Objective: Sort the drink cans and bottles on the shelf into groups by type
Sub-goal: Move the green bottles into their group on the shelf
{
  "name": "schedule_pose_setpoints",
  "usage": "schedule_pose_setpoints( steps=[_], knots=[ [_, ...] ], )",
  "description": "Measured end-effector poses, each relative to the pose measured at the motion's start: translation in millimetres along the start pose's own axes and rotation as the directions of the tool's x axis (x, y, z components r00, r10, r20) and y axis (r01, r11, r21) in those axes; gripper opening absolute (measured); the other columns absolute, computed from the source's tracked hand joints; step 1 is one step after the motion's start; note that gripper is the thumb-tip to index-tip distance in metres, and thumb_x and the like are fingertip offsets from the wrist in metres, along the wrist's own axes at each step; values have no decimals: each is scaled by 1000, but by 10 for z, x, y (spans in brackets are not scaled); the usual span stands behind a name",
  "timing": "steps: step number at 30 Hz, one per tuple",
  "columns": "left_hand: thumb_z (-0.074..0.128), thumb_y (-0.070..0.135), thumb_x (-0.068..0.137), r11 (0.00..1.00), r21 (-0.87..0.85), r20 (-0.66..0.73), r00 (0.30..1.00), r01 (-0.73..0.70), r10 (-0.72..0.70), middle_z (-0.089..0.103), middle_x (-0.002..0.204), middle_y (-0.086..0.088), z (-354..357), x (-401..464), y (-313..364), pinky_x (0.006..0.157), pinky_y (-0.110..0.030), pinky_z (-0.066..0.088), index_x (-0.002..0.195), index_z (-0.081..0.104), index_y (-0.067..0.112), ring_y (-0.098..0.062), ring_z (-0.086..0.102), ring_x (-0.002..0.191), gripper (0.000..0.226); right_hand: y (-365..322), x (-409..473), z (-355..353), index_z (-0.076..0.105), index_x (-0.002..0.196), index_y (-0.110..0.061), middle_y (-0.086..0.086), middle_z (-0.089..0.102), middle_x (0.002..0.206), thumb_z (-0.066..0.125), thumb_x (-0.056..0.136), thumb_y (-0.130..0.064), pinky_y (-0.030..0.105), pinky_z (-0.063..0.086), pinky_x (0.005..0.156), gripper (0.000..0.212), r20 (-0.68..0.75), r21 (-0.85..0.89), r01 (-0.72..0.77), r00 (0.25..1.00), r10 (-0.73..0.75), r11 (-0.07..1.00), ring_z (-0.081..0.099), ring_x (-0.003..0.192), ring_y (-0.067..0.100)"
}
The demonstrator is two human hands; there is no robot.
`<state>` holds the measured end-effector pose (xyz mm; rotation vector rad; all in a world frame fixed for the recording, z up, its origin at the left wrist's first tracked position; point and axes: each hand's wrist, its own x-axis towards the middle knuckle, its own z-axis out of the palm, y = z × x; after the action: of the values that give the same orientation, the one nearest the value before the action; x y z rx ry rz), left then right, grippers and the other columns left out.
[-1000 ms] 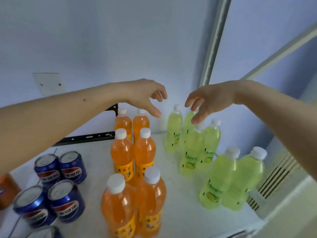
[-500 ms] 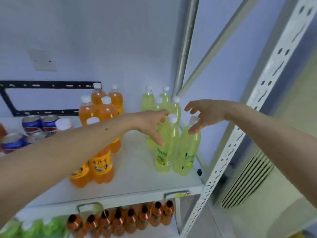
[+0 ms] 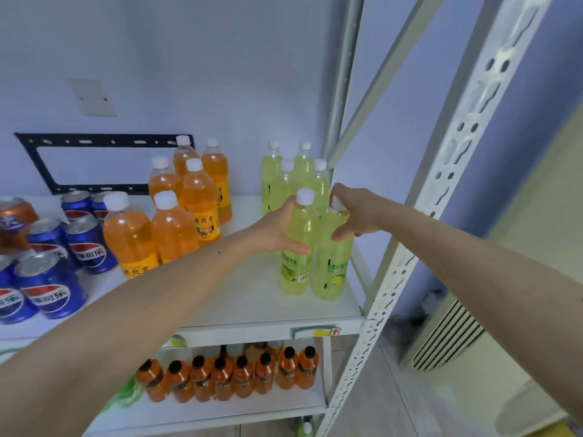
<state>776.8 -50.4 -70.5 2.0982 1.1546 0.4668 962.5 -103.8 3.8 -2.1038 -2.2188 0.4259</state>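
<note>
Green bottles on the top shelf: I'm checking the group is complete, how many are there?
6. Two in front, the left bottle and right bottle, one in each hand; four behind them. More may be hidden.

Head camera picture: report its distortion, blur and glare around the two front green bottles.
Head view: wide-angle bending curves the perforated upright and stretches both forearms; the lower right corner is smeared; light is soft and bluish, without hard shadows; small highlights sit on the orange bottles; the green bottles' labels stay sharp where the left hand and right hand meet them.
</note>
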Motion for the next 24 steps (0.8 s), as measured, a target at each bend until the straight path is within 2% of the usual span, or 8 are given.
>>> schedule_pose_setpoints(
  steps=[3,6,10,13,15,18,22,24],
  knots=[
    [87,34,68,999,18,-45,999,28,-27,43,143,-2,42,-74,0,103,-35,41,150,9,25,-22,43,129,114,-30,12,19,31,128,-17,9,50,117,79,77,-26,39,55,74,71,6,9,13,1000,-13,1000,63,70,24],
    [86,36,69,997,53,-129,990,56,-49,47,131,-3,118,-145,19,89,-31,42,146,13,23,-24,47,121,107,-69,11,29,28,131,-14,8,49,116,79,78,-29,34,53,69,75,0,28,1,1000,-1,1000,63,72,23],
    [87,43,63,995,58,-213,975,82,-68,49,133,-6,184,-212,26,93,-35,43,142,17,25,-25,47,122,108,-108,7,41,28,132,-10,10,50,115,79,77,-29,32,50,67,78,0,37,6,1000,-6,999,59,73,24],
    [87,47,61,990,111,-236,970,84,-56,50,125,-5,211,-238,46,87,-33,43,141,18,24,-23,49,115,108,-107,-10,49,29,133,-9,11,50,120,79,77,-30,32,45,72,78,-8,22,4,1000,-4,1000,56,90,26],
    [87,47,62,986,144,-215,975,85,-52,51,119,-3,199,-242,64,84,-33,45,140,18,23,-22,51,109,107,-99,-28,44,28,135,-9,11,50,123,79,77,-32,33,44,77,80,-17,3,1,1000,-1,1000,53,101,27],
    [87,43,63,979,190,-164,986,74,-42,56,113,-4,147,-237,72,80,-35,50,138,18,22,-21,57,98,104,-85,-46,22,28,136,-12,11,52,124,80,76,-36,36,47,82,82,-1,-16,-10,1000,10,1000,57,107,31],
    [89,41,61,964,254,-85,995,80,-60,54,121,-5,24,-257,79,86,-36,50,145,12,26,-23,55,105,116,-111,-70,-101,26,142,-17,9,49,130,79,73,-45,38,48,84,92,35,-80,-16,999,19,997,59,110,32],
    [91,40,59,965,245,-14,996,93,-92,52,128,-6,-110,-254,63,93,-37,49,147,12,26,-23,54,115,120,-136,-88,-246,29,143,-20,6,49,134,80,71,-47,36,48,86,92,22,-69,-10,1000,11,998,58,110,31]
  ],
)
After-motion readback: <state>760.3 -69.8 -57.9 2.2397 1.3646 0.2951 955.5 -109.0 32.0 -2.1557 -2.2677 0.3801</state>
